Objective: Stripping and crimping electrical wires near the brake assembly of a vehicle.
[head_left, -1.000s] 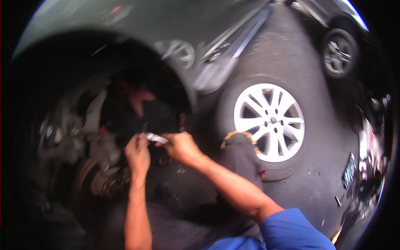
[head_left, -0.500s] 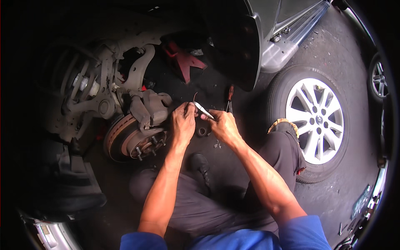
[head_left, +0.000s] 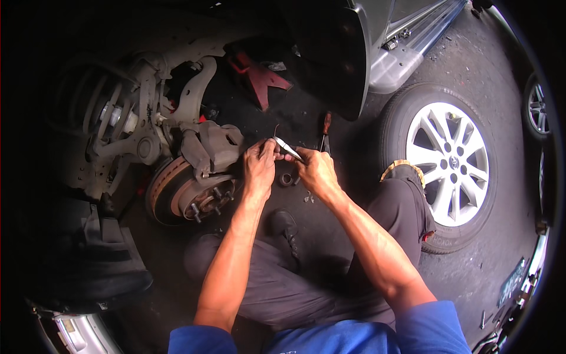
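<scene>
My right hand (head_left: 319, 175) is wrapped round a slim silver tool that looks like pliers (head_left: 285, 145), its bright end angled up to the left. At that end, my left hand (head_left: 259, 170) is closed in a pinch. A thin coppery wire (head_left: 277, 128) sticks up from there, curving slightly; its lower part is hidden by my fingers. Both hands are in front of me, just right of a brake caliper (head_left: 213, 147) and a brake disc (head_left: 168, 192) with bare wheel studs.
A wheel with a silver rim (head_left: 436, 162) lies to my right, beside my knee. A red jack stand (head_left: 259, 82) stands farther off under the car. On the floor are a screwdriver with an orange-brown handle (head_left: 327, 123) and a dark ring-shaped part (head_left: 286, 179).
The view has shifted slightly. My hands stay together at the tool's tip, with the silver tool lying a little deeper between the fingers of both hands.
</scene>
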The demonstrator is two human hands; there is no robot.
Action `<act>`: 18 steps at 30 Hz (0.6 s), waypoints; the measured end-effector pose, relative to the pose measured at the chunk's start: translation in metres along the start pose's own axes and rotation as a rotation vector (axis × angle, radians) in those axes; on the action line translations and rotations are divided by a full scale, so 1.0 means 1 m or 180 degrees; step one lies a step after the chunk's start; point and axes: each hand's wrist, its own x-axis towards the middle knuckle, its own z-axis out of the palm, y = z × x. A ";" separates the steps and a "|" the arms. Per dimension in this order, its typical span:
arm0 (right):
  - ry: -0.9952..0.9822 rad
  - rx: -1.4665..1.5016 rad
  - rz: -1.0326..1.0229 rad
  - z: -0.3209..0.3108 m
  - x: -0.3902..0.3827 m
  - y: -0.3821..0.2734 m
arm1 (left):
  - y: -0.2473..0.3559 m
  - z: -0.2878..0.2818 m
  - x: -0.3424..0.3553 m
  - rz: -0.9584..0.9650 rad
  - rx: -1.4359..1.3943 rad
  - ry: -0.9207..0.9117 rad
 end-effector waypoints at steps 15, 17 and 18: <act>-0.0108 -0.0749 0.0492 -0.069 0.029 0.031 | 0.003 -0.002 -0.025 -0.0103 0.0609 -0.0612; -0.0157 -0.0407 0.0593 -0.057 0.019 0.027 | 0.009 0.001 -0.021 -0.0192 0.0713 -0.0699; -0.0339 -0.0012 0.0713 -0.059 0.022 0.022 | 0.011 0.006 -0.021 -0.0090 0.0653 -0.0727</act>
